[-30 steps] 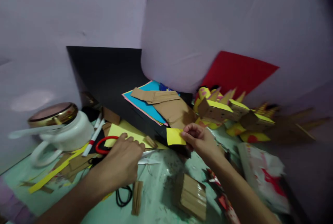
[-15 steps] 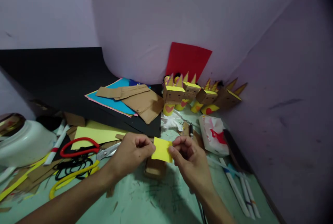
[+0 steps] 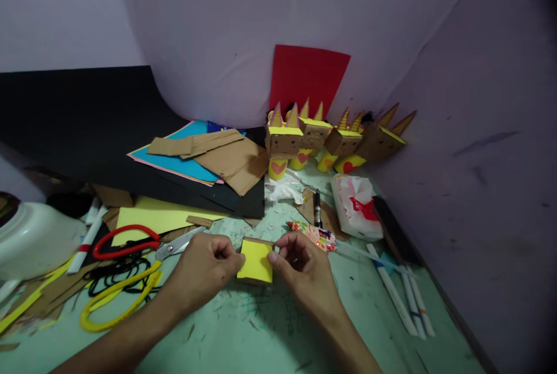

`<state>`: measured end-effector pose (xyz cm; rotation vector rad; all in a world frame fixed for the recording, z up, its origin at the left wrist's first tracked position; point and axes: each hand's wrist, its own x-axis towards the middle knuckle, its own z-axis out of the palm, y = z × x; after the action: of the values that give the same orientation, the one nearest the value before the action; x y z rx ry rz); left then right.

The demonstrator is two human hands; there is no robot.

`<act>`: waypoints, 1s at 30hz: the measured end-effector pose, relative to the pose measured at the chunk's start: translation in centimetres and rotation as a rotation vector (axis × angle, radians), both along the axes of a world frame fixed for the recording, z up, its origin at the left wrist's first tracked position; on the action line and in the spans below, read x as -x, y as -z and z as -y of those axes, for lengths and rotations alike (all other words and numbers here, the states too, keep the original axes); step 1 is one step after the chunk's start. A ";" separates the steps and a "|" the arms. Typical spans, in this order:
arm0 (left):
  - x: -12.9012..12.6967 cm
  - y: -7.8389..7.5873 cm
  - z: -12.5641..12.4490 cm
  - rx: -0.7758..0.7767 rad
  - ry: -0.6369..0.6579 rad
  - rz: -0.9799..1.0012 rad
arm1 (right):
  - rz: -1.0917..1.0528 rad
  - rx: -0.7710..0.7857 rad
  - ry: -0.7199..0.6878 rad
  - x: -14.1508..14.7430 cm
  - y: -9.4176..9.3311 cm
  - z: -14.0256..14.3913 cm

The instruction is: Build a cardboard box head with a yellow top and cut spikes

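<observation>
Paper [image 3: 256, 261] of bright yellow sits between the hands [image 3: 209, 267] [image 3: 305, 269], each pinching one side edge.

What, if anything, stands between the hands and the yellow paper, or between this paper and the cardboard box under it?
Nothing visible. The left hand and right hand touch opposite edges of the yellow paper, which is over the cardboard box; the space beneath the paper is hidden. The scissors lie to the left.
</observation>
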<state>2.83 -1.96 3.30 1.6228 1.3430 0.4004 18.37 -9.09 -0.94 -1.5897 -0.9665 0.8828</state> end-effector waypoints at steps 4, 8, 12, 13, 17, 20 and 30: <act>0.0 0.5 -0.1 -0.049 0.055 -0.096 | 0.035 0.028 -0.030 0.3 0.4 0.0; 0.3 1.2 -0.3 -0.132 0.102 -0.194 | 0.005 0.048 -0.034 0.5 0.8 -0.1; 0.6 1.5 -0.5 -0.170 0.140 -0.174 | -0.088 0.011 -0.028 0.4 1.0 -0.3; 0.6 1.5 -0.5 -0.206 0.165 -0.120 | -0.092 -0.009 -0.031 0.4 1.0 -0.3; 0.9 1.6 -0.4 -0.362 0.354 0.082 | 0.062 -0.111 -0.073 0.2 1.0 -0.1; 1.2 1.9 -0.4 -0.394 0.432 0.080 | 0.186 -0.159 -0.120 0.0 0.9 0.3; 2.2 2.1 -2.2 -0.270 0.560 0.103 | 0.188 -0.064 -0.281 -0.7 0.5 0.8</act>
<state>0.61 0.23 1.18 2.0828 0.7307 0.3253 19.10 -9.93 -1.39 -1.5237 -1.3632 0.8927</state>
